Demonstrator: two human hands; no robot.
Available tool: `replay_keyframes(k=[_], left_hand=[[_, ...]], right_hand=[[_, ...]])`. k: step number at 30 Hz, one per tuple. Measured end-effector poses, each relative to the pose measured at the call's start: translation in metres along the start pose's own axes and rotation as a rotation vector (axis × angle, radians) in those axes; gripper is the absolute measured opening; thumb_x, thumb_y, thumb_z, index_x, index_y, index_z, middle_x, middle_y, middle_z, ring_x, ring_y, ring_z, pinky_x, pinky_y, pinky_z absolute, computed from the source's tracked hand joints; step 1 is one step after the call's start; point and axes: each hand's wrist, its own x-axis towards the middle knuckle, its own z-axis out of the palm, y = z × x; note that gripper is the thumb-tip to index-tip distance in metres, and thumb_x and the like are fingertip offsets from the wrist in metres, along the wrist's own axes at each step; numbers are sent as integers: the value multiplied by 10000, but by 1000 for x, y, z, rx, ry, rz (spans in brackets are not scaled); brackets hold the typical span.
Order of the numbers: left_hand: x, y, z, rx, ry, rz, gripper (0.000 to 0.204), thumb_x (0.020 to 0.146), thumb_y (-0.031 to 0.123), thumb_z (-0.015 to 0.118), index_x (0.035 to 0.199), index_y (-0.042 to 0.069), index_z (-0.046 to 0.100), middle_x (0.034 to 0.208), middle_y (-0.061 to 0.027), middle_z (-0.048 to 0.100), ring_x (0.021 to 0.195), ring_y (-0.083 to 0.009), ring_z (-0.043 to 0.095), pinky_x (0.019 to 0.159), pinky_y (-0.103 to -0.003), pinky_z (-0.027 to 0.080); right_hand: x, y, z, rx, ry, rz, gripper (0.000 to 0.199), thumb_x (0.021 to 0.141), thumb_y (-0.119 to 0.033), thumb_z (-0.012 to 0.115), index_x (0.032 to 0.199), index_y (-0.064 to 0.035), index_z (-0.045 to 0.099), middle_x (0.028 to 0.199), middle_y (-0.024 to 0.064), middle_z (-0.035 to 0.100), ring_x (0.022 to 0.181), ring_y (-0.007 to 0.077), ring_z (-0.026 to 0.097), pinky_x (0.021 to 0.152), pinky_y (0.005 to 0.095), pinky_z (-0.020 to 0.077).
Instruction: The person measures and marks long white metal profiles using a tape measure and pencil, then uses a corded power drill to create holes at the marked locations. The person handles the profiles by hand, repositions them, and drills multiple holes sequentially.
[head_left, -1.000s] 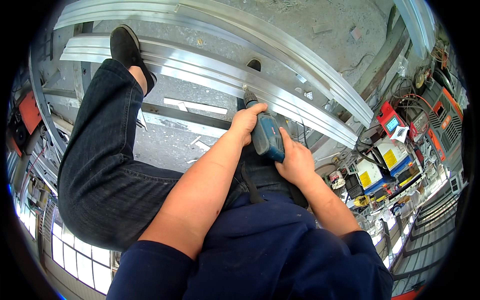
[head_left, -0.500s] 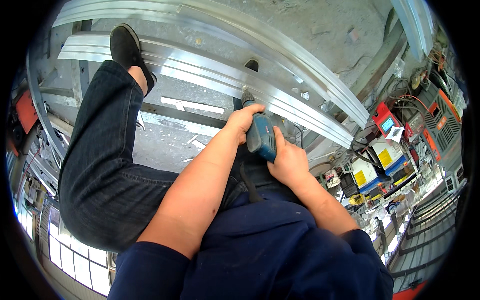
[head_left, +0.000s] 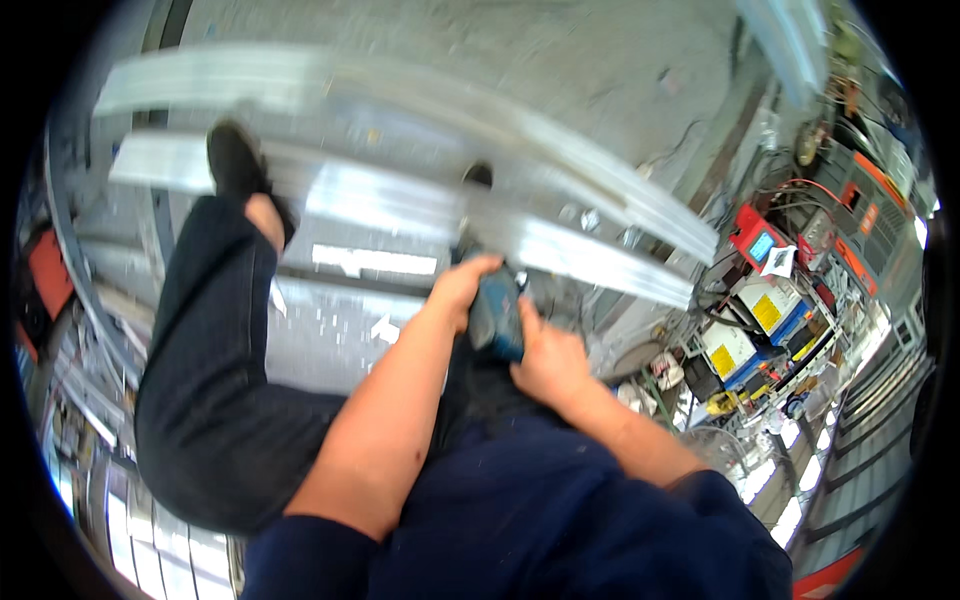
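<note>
A teal and black power drill (head_left: pixel 497 318) is held in front of my body, its front end pointing away toward a long ribbed aluminium profile (head_left: pixel 385 200). My left hand (head_left: pixel 458 290) is closed around the drill's front part from the left side. Behind it, my right hand (head_left: pixel 550 358) grips the rear, with the index finger lying along the casing. The drill's tip is smeared by motion at the profile's near edge; whether they touch, I cannot tell. My left shoe (head_left: pixel 235 160) rests on the same profile.
A second aluminium profile (head_left: pixel 470 100) runs beyond the first. Steel frame bars (head_left: pixel 345 284) lie underneath, with white strips (head_left: pixel 372 261) on the floor. At right stand a red device with a small screen (head_left: pixel 752 236), white-and-blue boxes (head_left: pixel 765 308), cables and a grey-orange machine (head_left: pixel 880 225).
The view has shifted and blurred. Both hands and the drill appear lower and farther left in the picture, and the near profile also sits lower. Both hands keep their hold on the drill.
</note>
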Motion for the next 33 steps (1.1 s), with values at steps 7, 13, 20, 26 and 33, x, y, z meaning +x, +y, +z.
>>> replay_keyframes(k=[7, 13, 20, 26, 33], left_hand=[[0, 0, 2, 32, 49, -48, 303, 910, 315, 747, 1016, 41, 674, 895, -111, 719, 752, -268, 711, 727, -434, 615], [7, 10, 6, 72, 2, -97, 376, 948, 375, 668, 1081, 25, 642, 922, -137, 710, 819, -295, 715, 793, -461, 616], [-14, -17, 30, 246, -153, 267, 347, 918, 238, 753, 1172, 57, 600, 1010, -94, 687, 903, -239, 691, 828, -417, 590], [-23, -27, 66, 480, -165, 491, 514, 986, 357, 686, 1396, 113, 494, 1251, -80, 640, 1187, -236, 601, 1058, -463, 452], [-2, -15, 28, 990, 185, 563, 583, 993, 451, 661, 1325, -20, 579, 1185, -109, 680, 1094, -208, 613, 958, -377, 464]], right_hand=[[0, 10, 3, 33, -69, -21, 956, 713, -254, 805, 1525, 23, 384, 973, 189, 718, 846, 367, 726, 744, 463, 592], [7, 23, 6, 84, 49, -53, 874, 722, -227, 765, 1492, 10, 425, 968, 211, 723, 823, 394, 725, 748, 490, 586], [-7, 62, 24, 782, -87, 0, 1396, 689, -642, 856, 1631, 12, 58, 1414, 371, 539, 1337, 444, 555, 1084, 438, 461], [39, 81, 39, 1077, 291, 186, 966, 649, -430, 879, 1388, 27, 456, 1190, 270, 688, 1131, 388, 683, 972, 425, 531], [108, 120, 92, 974, 534, 446, 1011, 668, -464, 861, 1434, 39, 433, 1229, 286, 670, 1168, 423, 654, 1014, 450, 515]])
